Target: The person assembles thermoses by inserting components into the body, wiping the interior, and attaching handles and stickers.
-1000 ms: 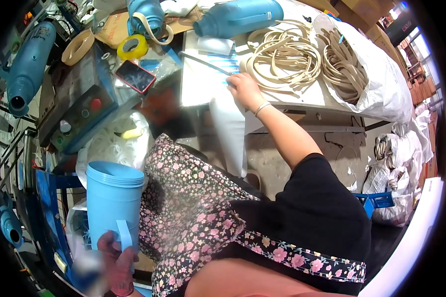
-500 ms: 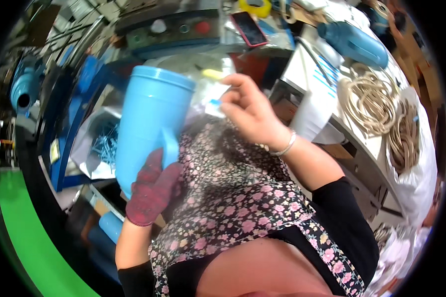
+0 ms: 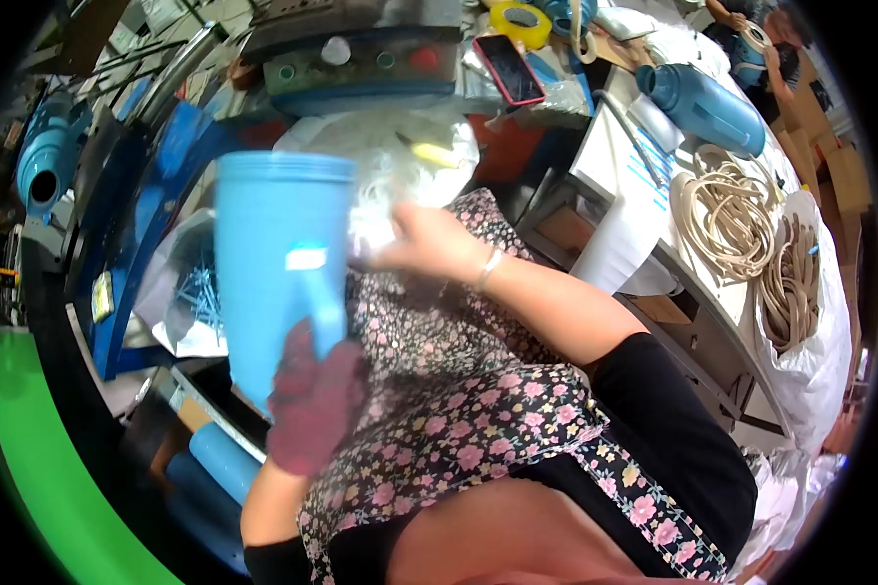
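Where a small white-and-blue label (image 3: 306, 257) was between the right fingers half a second ago, beyond the jug's edge, it now shows against the jug's wall, just above the handle (image 3: 328, 310). That suggests it has passed from hand to jug, though blur hides whether it lies fully flat.

The jug (image 3: 283, 219) is at 9 to 10 o'clock from the centre of the view, in front of the person. It is a tall, plain, light-blue cylinder with a ringed rim at its 12 o'clock end, and it narrows slightly toward its base at 6. Label and handle are both on the side toward the right hand, the handle at about 4 o'clock on the jug.

The left hand (image 3: 312, 409), in a dark red glove, grips the jug low down at the handle. The bare right hand (image 3: 427, 244) is between 2 and 3 o'clock from the jug's middle, apart from the label, its fingers bent; motion blur means I cannot tell whether they pinch anything.

At 12 o'clock sits a clear bag (image 3: 400, 180) of whitish pieces. At 2 o'clock, a blue-striped sheet (image 3: 661, 156) lies on the table (image 3: 595, 151).
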Available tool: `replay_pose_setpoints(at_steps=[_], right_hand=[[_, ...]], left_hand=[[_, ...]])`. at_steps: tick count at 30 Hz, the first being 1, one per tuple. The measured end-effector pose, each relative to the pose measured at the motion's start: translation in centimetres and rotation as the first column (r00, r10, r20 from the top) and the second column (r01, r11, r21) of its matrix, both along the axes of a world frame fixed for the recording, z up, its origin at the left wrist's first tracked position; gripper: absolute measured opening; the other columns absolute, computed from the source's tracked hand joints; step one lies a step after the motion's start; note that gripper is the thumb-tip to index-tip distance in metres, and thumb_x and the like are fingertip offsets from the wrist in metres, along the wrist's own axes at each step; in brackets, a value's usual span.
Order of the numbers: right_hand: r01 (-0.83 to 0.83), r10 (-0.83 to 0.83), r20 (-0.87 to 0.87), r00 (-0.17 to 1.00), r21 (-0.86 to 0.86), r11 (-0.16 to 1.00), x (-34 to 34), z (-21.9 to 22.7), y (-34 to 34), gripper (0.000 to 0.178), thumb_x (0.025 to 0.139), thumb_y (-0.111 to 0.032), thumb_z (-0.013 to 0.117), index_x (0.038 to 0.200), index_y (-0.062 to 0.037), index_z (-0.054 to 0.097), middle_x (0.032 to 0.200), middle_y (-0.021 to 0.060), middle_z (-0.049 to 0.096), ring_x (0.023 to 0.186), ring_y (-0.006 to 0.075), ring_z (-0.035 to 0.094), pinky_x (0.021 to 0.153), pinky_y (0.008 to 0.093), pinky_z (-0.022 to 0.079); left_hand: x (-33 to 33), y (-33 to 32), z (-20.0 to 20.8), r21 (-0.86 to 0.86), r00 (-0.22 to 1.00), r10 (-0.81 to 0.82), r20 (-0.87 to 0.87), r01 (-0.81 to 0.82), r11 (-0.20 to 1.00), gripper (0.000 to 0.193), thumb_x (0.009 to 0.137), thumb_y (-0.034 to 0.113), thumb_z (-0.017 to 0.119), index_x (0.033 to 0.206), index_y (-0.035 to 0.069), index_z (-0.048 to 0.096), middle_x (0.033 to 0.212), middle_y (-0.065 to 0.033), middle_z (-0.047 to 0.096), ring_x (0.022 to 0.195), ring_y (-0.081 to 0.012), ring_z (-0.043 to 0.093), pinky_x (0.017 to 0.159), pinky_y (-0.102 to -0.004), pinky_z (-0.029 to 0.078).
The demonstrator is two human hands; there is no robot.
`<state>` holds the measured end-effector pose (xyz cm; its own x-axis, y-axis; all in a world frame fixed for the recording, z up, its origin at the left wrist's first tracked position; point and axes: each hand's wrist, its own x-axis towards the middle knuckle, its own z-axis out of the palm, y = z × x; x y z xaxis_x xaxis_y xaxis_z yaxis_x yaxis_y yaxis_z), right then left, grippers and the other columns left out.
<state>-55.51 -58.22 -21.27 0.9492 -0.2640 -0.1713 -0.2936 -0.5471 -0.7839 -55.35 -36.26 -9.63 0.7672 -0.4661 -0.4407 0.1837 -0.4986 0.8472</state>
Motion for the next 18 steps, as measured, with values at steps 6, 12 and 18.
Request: replay_pose_setpoints(at_steps=[6, 12, 18], right_hand=[[-0.046, -0.125, 0.032, 0.992, 0.993, -0.108, -4.1, -1.6, -2.2, 0.042, 0.094, -0.021, 0.058, 0.129, -0.0011, 0.049, 0.114, 0.0128, 0.062, 0.1, 0.0188, 0.061, 0.09, 0.0346, 0.05], [-0.229, -0.247, 0.259, 0.934, 0.963, 0.145, 0.6, 0.7, -0.3, 0.045, 0.086, 0.0, 0.056, 0.13, -0.0005, 0.049, 0.113, 0.0073, 0.062, 0.1, 0.0142, 0.059, 0.091, 0.0303, 0.048], [-0.698, 0.42, 0.559, 0.715, 0.601, 0.389, 5.9, -1.5, -3.6, 0.053, 0.087, -0.018, 0.069, 0.133, -0.0025, 0.05, 0.13, 0.0101, 0.057, 0.121, 0.0214, 0.05, 0.104, 0.0363, 0.04]], left_hand=[[4.1, 4.9, 2.4, 0.337, 0.538, -0.723, 0.434, 0.647, 0.684, 0.022, 0.082, 0.017, 0.062, 0.097, 0.001, 0.066, 0.079, -0.0078, 0.065, 0.071, -0.0197, 0.062, 0.064, -0.0334, 0.049], [6.6, 9.5, -0.3, -0.201, 0.659, 0.352, 0.664, -0.296, 0.934, 0.048, 0.095, 0.025, 0.056, 0.132, -0.004, 0.046, 0.129, -0.0175, 0.053, 0.116, -0.0253, 0.052, 0.1, -0.0374, 0.041], [9.9, 19.3, -6.3, -0.629, 0.658, 0.741, 0.136, -0.521, 0.578, 0.047, 0.099, 0.035, 0.05, 0.134, 0.004, 0.046, 0.132, -0.0073, 0.049, 0.11, -0.0182, 0.048, 0.096, -0.0344, 0.037]])
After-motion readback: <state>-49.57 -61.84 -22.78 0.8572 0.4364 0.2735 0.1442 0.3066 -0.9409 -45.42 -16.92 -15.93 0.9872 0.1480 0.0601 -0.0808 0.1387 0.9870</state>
